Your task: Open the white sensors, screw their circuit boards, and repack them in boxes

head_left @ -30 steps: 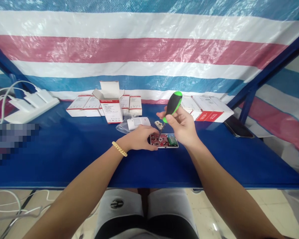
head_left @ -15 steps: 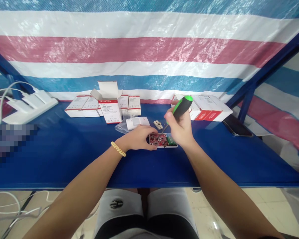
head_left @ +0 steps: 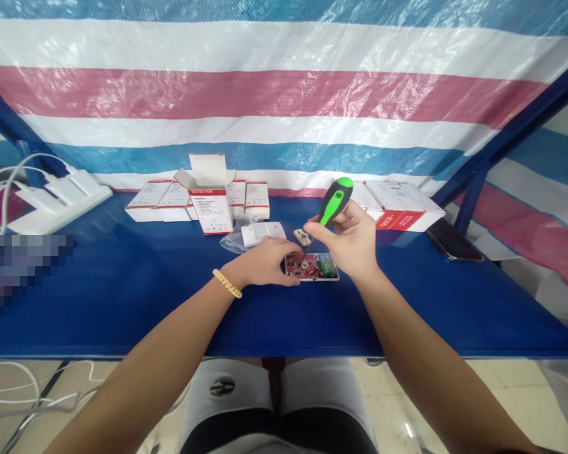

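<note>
On the blue table lies a detector housing with a red circuit board and a green part at its right end. My left hand grips the left end of this housing between thumb and fingers. A green and black screwdriver is in my right hand, fingers closed round its handle, tilted with the shaft pointing down at the board. Whether its tip sits in a screw is too small to tell. Just behind the board rests a small beige bracket. A white detector cover lies behind my left hand.
An opened detector box stands upright at the back, with several closed boxes around it. More white and red boxes are at the back right, beside a black phone. A power strip with plugs lies far left.
The screwdriver handle has swung a little to the left and stands more upright. My right hand's fingers have shifted on it. My left hand stays on the housing.
</note>
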`<move>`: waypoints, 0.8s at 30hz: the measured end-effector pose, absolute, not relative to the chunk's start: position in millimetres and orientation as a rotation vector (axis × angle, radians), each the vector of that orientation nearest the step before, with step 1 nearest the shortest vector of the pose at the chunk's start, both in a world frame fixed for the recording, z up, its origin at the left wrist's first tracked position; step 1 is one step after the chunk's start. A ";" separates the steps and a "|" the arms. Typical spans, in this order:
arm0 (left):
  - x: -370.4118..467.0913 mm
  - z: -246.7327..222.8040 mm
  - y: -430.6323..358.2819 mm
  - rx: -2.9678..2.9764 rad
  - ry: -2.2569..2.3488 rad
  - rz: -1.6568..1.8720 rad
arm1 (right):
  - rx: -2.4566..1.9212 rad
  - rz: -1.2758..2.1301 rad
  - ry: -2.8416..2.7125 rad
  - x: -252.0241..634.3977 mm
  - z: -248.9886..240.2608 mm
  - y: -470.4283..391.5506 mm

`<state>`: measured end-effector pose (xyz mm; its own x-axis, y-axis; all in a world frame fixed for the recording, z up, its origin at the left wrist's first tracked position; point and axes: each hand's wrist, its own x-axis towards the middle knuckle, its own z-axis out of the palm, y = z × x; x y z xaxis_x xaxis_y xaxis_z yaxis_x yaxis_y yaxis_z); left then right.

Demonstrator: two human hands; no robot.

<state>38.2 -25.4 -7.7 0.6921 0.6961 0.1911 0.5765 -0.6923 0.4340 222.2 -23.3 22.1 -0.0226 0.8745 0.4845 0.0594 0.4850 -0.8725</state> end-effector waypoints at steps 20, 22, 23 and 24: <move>29.4 -3.2 -27.8 2.516 1.052 0.386 | -1.151 0.407 -1.286 279.1 17.3 30.0; 28.1 -3.7 -28.3 2.508 1.034 0.394 | -1.219 0.491 -1.329 287.8 17.2 33.6; 27.8 -4.1 -28.4 2.506 1.022 0.404 | -1.263 0.517 -1.361 290.8 17.0 33.7; 27.7 -4.7 -28.3 2.506 1.010 0.412 | -1.310 0.527 -1.417 292.7 16.7 33.1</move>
